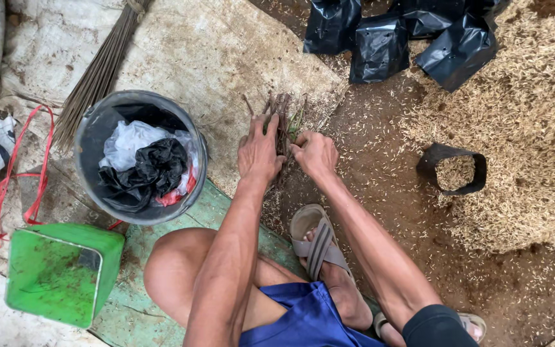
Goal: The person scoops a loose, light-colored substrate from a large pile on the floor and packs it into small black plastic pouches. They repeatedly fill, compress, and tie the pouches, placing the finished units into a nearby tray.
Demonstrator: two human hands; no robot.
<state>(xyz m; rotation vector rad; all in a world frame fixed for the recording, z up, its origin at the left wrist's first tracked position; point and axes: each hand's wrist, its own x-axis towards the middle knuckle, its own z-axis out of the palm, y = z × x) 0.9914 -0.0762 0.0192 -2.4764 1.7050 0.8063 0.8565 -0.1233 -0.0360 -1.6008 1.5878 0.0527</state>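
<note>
Head view: near left sits a green box (62, 273), beyond it a grey bucket (139, 156) of plastic bags. At centre, left hand (259, 154) and right hand (316, 154), fingers curled, grip a bundle of twigs (282, 119) on the ground. Far right lie black bags (387, 38).

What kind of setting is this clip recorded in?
Probably a plant nursery's potting spot on bare ground: a heap of rice husk, black planting bags beside it, and both hands, left hand and right hand, gripping a bundle of cuttings.
</note>
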